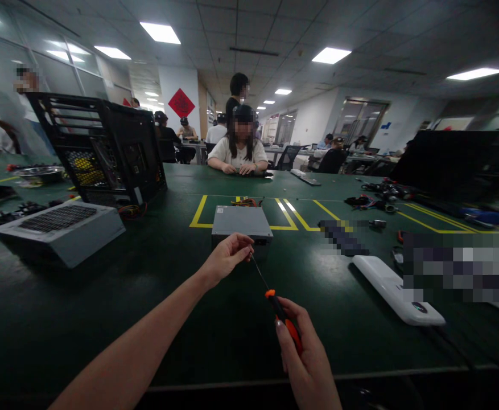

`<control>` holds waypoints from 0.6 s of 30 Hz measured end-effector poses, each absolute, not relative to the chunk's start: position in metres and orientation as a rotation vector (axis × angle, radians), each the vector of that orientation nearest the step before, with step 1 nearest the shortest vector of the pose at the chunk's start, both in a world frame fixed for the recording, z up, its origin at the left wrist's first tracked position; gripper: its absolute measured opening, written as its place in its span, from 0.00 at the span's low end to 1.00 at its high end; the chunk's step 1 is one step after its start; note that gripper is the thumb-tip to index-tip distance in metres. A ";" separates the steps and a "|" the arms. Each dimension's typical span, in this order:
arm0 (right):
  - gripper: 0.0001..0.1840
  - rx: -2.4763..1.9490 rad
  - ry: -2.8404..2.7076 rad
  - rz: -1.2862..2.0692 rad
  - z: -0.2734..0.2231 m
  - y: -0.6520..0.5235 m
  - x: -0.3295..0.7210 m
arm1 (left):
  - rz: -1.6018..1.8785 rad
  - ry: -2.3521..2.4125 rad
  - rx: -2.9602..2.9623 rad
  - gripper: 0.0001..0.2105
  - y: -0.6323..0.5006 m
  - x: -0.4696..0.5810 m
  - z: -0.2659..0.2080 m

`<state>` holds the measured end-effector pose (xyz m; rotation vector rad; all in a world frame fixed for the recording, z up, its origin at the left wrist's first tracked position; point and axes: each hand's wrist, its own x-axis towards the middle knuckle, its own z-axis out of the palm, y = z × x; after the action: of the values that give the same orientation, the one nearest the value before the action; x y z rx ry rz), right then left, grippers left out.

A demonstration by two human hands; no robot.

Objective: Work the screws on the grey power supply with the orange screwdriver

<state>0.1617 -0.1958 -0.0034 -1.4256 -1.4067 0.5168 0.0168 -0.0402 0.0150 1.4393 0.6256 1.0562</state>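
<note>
My right hand (302, 344) is wrapped round the orange and black handle of a screwdriver (281, 310). The thin shaft slants up and to the left, toward my left hand (232, 255). There the fingers of my left hand are pinched together at the tip; whatever is between them is too small to make out. Just behind the left hand, a grey power supply (243, 223) rests on the green table, its socket side facing me and its bundled cables at the far side. The hand hides part of its near face.
At the left stand a second power supply (67, 228) and an open black computer case (104, 148). To the right lie a white power bank (396, 287), a dark blurred object (343, 238) and loose cables (375, 196). A person (238, 151) sits across the table (181, 319).
</note>
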 end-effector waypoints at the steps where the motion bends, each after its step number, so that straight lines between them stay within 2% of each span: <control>1: 0.16 -1.443 -1.432 0.546 -0.004 -0.195 0.165 | 1.018 0.634 1.512 0.09 -0.038 0.014 0.014; 7: 0.14 -1.516 -1.553 0.525 -0.014 -0.190 0.184 | 0.747 0.647 1.749 0.08 -0.031 0.005 0.005; 13: 0.16 -1.541 -1.493 0.563 -0.015 -0.190 0.184 | 0.777 0.676 1.668 0.10 -0.033 0.012 -0.004; 18: 0.18 -1.572 -1.434 0.453 -0.018 -0.187 0.187 | 0.828 0.789 1.593 0.14 -0.033 0.018 -0.009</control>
<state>0.1872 -0.1869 -0.0179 -1.5719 -1.4344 0.4532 0.0180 -0.0329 -0.0087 1.5926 0.7889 0.8283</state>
